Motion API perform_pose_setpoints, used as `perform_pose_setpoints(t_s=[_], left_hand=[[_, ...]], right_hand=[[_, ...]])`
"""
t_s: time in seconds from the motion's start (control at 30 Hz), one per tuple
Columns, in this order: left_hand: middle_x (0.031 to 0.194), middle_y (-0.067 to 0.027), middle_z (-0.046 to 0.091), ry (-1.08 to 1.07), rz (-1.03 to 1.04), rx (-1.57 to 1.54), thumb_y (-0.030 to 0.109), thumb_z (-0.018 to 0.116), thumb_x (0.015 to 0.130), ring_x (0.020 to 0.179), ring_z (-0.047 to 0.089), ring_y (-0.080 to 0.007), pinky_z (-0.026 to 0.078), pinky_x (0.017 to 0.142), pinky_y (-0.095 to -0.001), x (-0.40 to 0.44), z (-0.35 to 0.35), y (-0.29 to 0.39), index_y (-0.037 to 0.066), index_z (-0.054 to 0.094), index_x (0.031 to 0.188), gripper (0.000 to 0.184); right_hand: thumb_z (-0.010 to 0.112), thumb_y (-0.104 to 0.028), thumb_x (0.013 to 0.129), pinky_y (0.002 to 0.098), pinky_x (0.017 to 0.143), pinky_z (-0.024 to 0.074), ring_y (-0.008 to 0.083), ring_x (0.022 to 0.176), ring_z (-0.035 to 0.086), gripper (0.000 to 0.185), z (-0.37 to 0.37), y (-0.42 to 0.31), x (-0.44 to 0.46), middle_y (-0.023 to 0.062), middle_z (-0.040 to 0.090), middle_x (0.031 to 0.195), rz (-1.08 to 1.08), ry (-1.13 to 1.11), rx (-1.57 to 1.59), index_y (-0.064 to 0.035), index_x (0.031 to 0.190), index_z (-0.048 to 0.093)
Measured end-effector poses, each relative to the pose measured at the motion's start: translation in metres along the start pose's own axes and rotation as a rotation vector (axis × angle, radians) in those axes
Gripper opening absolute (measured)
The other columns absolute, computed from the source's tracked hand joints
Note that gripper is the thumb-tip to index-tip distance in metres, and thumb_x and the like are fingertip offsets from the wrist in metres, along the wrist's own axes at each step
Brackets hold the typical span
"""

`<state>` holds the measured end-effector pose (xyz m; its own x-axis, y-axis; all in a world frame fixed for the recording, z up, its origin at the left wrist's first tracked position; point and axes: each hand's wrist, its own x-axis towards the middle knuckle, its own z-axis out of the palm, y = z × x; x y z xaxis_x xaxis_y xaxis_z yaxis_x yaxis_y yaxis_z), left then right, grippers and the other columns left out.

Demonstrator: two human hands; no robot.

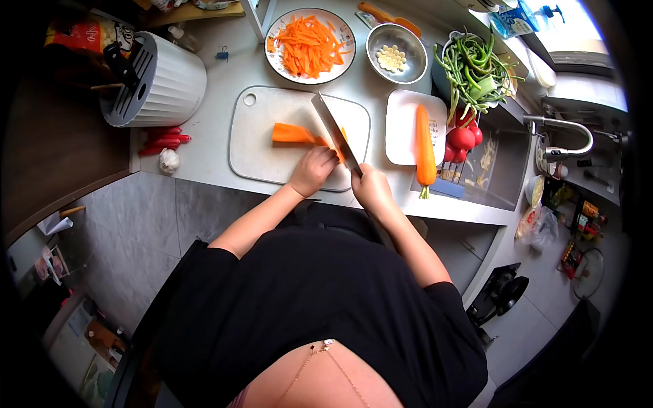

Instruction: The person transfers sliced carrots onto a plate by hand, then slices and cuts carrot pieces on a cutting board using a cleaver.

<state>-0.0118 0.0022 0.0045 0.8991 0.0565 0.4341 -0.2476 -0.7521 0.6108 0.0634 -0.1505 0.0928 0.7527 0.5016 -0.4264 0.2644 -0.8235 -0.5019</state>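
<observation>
Closing the right hand [371, 187] around the kitchen knife [335, 132], fingers wrapped shut; curling the left hand's [314, 170] fingers, bunched together, onto the cut carrot [292, 134] lying on the white cutting board [255, 139], close beside the blade. Keeping shredded carrot [309, 46] on the round plate [270, 60], pale round pieces [392, 59] in the metal bowl [373, 64], and the whole carrot [425, 146] across the white tray [401, 129], overhanging its near edge.
</observation>
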Motion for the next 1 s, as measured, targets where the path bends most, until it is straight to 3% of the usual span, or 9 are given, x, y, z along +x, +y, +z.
perform_pose_setpoints(t_s=[0.33, 0.4, 0.5, 0.8, 1.0], left_hand=[[0.097, -0.0118, 0.061, -0.004, 0.007, 0.005, 0.008, 0.059, 0.076, 0.093, 0.058, -0.0296, 0.048, 0.079, -0.0387, 0.002, -0.001, -0.001, 0.001, 0.063, 0.098, 0.023], [0.099, -0.0108, 0.061, -0.021, -0.015, 0.031, 0.010, 0.057, 0.077, 0.096, 0.058, -0.0281, 0.047, 0.084, -0.0376, 0.001, -0.001, 0.001, 0.001, 0.063, 0.098, 0.023], [0.100, -0.0110, 0.061, -0.026, -0.022, 0.018, 0.010, 0.058, 0.077, 0.096, 0.058, -0.0279, 0.047, 0.085, -0.0374, 0.002, -0.002, 0.002, 0.001, 0.063, 0.097, 0.022], [0.100, -0.0134, 0.061, 0.063, -0.038, -0.030, 0.001, 0.062, 0.073, 0.097, 0.058, -0.0313, 0.049, 0.084, -0.0397, -0.012, -0.022, -0.004, -0.002, 0.063, 0.094, 0.020], [0.100, -0.0132, 0.062, 0.048, -0.058, 0.019, 0.005, 0.060, 0.076, 0.097, 0.058, -0.0311, 0.049, 0.084, -0.0401, -0.018, -0.023, -0.002, -0.001, 0.064, 0.097, 0.022]], right_hand=[[0.053, -0.019, 0.087, 0.0515, 0.070, 0.0492, 0.0456, 0.072, 0.061, 0.024, 0.016, 0.005, 0.000, 0.0287, 0.062, 0.074, 0.044, -0.042, 0.022, 0.0038, 0.085, 0.059], [0.053, -0.019, 0.086, 0.0517, 0.070, 0.0488, 0.0454, 0.073, 0.061, 0.024, 0.019, 0.003, 0.008, 0.0288, 0.062, 0.076, 0.050, -0.048, 0.023, 0.0038, 0.087, 0.059], [0.054, -0.019, 0.085, 0.0518, 0.071, 0.0485, 0.0452, 0.074, 0.061, 0.023, 0.025, 0.002, 0.026, 0.0286, 0.063, 0.078, -0.031, 0.013, 0.010, 0.0031, 0.089, 0.059], [0.053, -0.019, 0.088, 0.0501, 0.069, 0.0484, 0.0453, 0.072, 0.061, 0.025, -0.010, -0.006, 0.000, 0.0286, 0.061, 0.074, 0.004, 0.026, 0.093, 0.0051, 0.083, 0.060], [0.053, -0.018, 0.088, 0.0501, 0.069, 0.0487, 0.0451, 0.071, 0.061, 0.025, 0.008, -0.004, -0.008, 0.0285, 0.061, 0.073, 0.007, 0.012, 0.098, 0.0052, 0.082, 0.060]])
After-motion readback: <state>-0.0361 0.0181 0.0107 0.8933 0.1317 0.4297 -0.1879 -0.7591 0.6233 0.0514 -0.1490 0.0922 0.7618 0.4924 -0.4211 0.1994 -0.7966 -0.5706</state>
